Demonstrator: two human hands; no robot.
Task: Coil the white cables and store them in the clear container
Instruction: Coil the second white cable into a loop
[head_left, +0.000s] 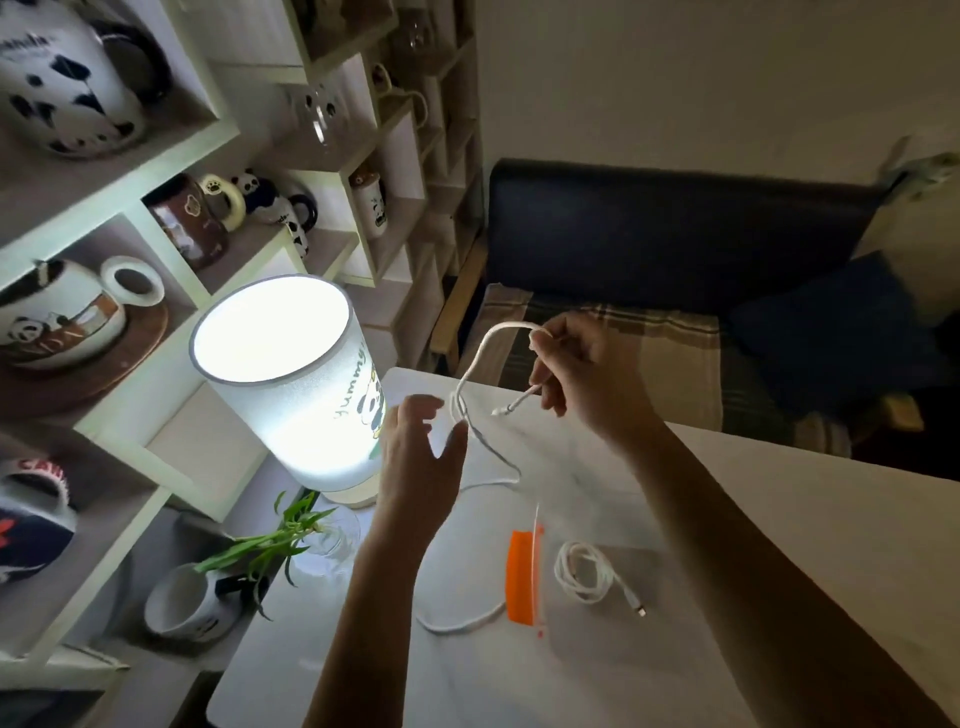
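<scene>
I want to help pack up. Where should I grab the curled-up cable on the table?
Grab the coiled cable across its round bundle of loops, coming down from above, since it lies flat on the table. Pinching all the loops together should keep it coiled. Skip the loose plug end sticking out on the right; lifting by that would likely undo it.

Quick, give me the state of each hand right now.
Left hand: open, fingers spread, thumb touching the white cable.
Right hand: closed on the same cable, near its plug end.
</scene>
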